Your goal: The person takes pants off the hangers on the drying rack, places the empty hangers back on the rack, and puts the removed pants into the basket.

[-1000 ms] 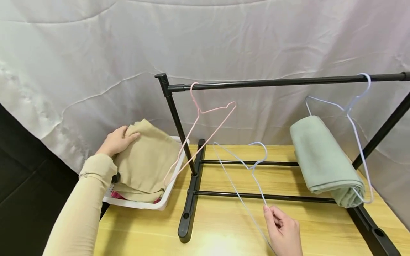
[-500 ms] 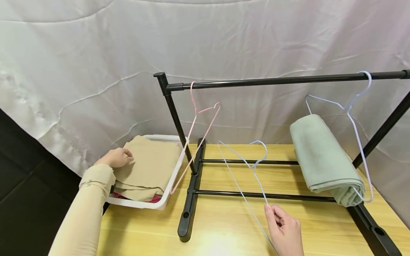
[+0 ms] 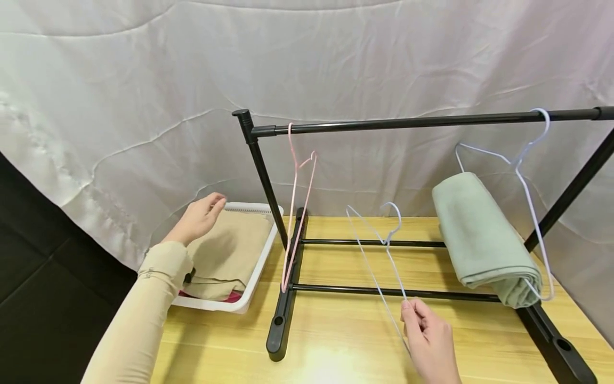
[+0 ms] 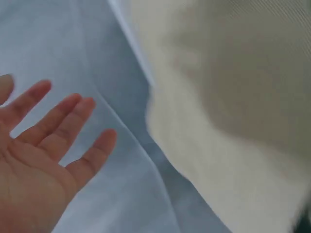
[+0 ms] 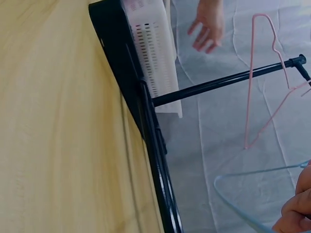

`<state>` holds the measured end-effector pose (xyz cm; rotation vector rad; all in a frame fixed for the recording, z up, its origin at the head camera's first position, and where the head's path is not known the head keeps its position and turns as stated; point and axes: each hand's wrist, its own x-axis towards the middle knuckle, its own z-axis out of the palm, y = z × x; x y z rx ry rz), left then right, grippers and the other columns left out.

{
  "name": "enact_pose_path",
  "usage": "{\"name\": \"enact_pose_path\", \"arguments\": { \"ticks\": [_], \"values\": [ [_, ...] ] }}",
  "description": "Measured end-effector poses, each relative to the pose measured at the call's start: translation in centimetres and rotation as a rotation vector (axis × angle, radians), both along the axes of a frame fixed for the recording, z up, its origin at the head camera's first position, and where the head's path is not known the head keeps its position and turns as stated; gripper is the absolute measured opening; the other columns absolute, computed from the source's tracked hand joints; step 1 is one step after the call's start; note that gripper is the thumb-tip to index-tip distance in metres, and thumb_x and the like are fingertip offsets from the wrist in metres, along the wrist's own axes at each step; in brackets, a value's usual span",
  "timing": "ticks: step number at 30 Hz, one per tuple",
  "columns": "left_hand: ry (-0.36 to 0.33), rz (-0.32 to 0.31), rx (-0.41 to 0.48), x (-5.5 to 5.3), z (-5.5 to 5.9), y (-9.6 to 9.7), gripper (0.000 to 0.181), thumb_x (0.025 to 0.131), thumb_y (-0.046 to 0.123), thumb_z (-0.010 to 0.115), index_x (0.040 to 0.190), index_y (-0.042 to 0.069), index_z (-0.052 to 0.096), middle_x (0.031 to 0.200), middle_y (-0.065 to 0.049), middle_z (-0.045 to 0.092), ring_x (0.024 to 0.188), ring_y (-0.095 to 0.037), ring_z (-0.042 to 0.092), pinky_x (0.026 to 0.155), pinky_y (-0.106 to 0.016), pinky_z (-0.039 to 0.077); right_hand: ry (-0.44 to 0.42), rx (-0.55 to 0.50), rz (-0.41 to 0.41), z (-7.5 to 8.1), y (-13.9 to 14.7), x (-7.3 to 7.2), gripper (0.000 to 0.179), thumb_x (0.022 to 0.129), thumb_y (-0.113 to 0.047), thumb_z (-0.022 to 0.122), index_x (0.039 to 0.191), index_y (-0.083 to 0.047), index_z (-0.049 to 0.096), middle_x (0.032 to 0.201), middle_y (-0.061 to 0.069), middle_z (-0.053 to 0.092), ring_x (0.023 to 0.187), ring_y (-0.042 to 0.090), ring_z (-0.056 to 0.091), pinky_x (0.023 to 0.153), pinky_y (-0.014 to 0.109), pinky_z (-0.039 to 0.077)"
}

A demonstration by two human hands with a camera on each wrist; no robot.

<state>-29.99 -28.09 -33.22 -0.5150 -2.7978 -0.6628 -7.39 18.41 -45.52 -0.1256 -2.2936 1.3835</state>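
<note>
My left hand point(image 3: 199, 217) hovers over the left edge of a folded beige cloth point(image 3: 240, 242). Its fingers are spread and hold nothing in the left wrist view. The cloth lies in a white plastic basket point(image 3: 263, 263), with a bit of dark pink fabric point(image 3: 233, 296) showing beneath it. My right hand point(image 3: 430, 336) pinches one side of a pale blue clothes hanger point(image 3: 386, 242), its hook pointing away from me. Part of that hanger's lower end is hidden by the hand. Nothing hangs on it.
A black clothes rack point(image 3: 408, 125) stands on the wooden table point(image 3: 345, 341). On its bar hang an unladen pink hanger point(image 3: 296, 166) at left and a lavender hanger point(image 3: 517, 162) at right, carrying a folded sage-green cloth point(image 3: 484, 240). A pale curtain point(image 3: 336, 64) closes the back.
My left hand has let go of the lifted beige cloth, which settled flat in the basket, and has risen up and right. The pink hanger has swivelled. The pale blue hanger has turned slightly.
</note>
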Motion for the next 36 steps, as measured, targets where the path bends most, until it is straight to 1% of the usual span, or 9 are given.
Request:
{"name": "enact_pose_path", "arguments": {
  "ticks": [7,13,18,21,23,27,30,33,36],
  "values": [
    [0.02,-0.018,0.292,-0.4,1.3,4.7,0.051,0.119,0.043,0.031,0.146,0.008,0.055,0.136,-0.024,0.07,0.127,-0.042,0.069,0.11,-0.06,0.052,0.022,-0.022,0.056,0.7,0.4,-0.1,0.035,0.115,-0.015,0.05,0.082,-0.011,0.06,0.055,-0.007,0.049,0.043,0.008,0.041,0.042,0.028,0.036],
    [-0.025,-0.066,0.501,-0.5,1.9,8.4,0.059,0.118,0.051,0.023,0.152,0.011,0.05,0.139,-0.023,0.068,0.13,-0.039,0.069,0.108,-0.06,0.054,0.058,-0.006,0.057,1.4,0.5,-0.1,0.033,0.115,-0.013,0.05,0.084,-0.012,0.061,0.056,-0.007,0.05,0.044,0.008,0.043,0.043,0.027,0.037],
    [-0.034,-0.098,0.685,-0.7,1.7,10.9,0.061,0.117,0.052,0.021,0.151,0.008,0.046,0.137,-0.025,0.067,0.129,-0.044,0.067,0.11,-0.059,0.054,0.086,0.018,0.059,2.2,0.5,-0.3,0.033,0.115,-0.012,0.048,0.086,-0.012,0.063,0.054,-0.008,0.048,0.043,0.007,0.041,0.044,0.027,0.037],
    [-0.022,-0.126,0.767,-1.0,1.3,12.1,0.062,0.116,0.054,0.02,0.149,0.009,0.047,0.134,-0.026,0.068,0.125,-0.045,0.068,0.107,-0.057,0.055,0.107,0.03,0.054,2.7,0.6,-0.5,0.034,0.115,-0.011,0.047,0.086,-0.013,0.064,0.054,-0.009,0.047,0.042,0.007,0.039,0.043,0.027,0.036],
    [-0.017,-0.137,0.809,-1.2,1.0,12.8,0.062,0.116,0.056,0.02,0.148,0.011,0.047,0.132,-0.026,0.07,0.121,-0.042,0.071,0.103,-0.052,0.056,0.12,0.038,0.051,3.0,0.7,-0.8,0.034,0.115,-0.011,0.048,0.085,-0.015,0.064,0.055,-0.009,0.047,0.042,0.007,0.038,0.042,0.027,0.036],
    [0.005,-0.164,0.89,-1.4,0.2,13.9,0.059,0.117,0.054,0.022,0.146,0.01,0.049,0.12,-0.023,0.074,0.107,-0.026,0.076,0.096,-0.035,0.057,0.147,0.042,0.059,3.5,0.8,-1.2,0.034,0.114,-0.01,0.048,0.085,-0.014,0.063,0.055,-0.009,0.047,0.041,0.006,0.037,0.04,0.026,0.034],
    [-0.001,-0.201,0.992,-1.4,-0.4,14.8,0.056,0.117,0.049,0.025,0.135,0.004,0.053,0.098,-0.014,0.075,0.085,-0.016,0.075,0.083,-0.028,0.061,0.17,0.032,0.071,3.8,0.9,-1.6,0.033,0.114,-0.008,0.048,0.085,-0.011,0.064,0.055,-0.009,0.048,0.04,0.004,0.038,0.039,0.025,0.034],
    [-0.013,-0.226,1.117,-1.5,-1.0,15.7,0.051,0.117,0.049,0.028,0.113,0.006,0.055,0.074,0.0,0.062,0.062,-0.011,0.061,0.063,-0.023,0.056,0.208,0.025,0.069,4.1,1.1,-1.9,0.031,0.112,-0.005,0.05,0.085,-0.009,0.065,0.055,-0.008,0.049,0.04,0.003,0.038,0.039,0.024,0.034],
    [0.001,-0.221,1.196,-1.7,-1.6,16.4,0.046,0.115,0.053,0.03,0.097,0.015,0.05,0.065,0.006,0.044,0.054,-0.008,0.042,0.052,-0.019,0.038,0.248,0.031,0.067,4.5,1.2,-2.3,0.031,0.11,-0.003,0.052,0.084,-0.01,0.065,0.055,-0.006,0.05,0.04,0.002,0.037,0.038,0.024,0.033]
  ]
}}
